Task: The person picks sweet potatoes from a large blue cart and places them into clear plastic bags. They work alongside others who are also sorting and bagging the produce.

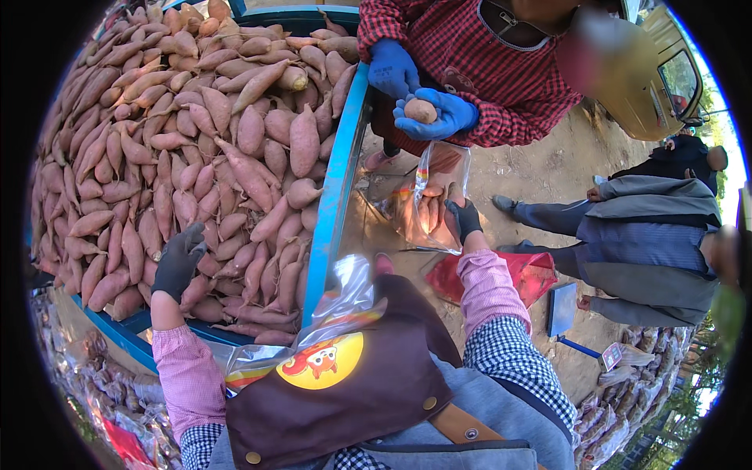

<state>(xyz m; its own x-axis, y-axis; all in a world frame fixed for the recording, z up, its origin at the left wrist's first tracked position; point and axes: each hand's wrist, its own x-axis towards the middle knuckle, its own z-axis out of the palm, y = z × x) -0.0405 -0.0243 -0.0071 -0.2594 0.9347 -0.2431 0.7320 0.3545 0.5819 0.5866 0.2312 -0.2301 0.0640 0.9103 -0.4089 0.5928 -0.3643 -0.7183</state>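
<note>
A large heap of sweet potatoes point(194, 170) fills a blue metal-framed bed point(338, 194) at the left. My left hand point(179, 258), in a dark glove, is over the heap's near edge with its fingers partly bent; whether it touches a sweet potato is unclear. My right hand point(464, 217), also gloved, grips a long sweet potato point(453, 197) at a clear plastic bag point(440, 226) that has sweet potatoes inside. Empty clear plastic bags point(349, 294) lie against my brown apron point(329, 405).
Across from me a co-worker's blue-gloved hands point(437, 114) hold a sweet potato point(420, 110). A red bag point(531, 273) and a platform scale point(562, 309) stand on the ground. People point(646, 235) stand at the right. Filled bags point(623, 393) lie at lower right, a yellow vehicle point(652, 76) beyond.
</note>
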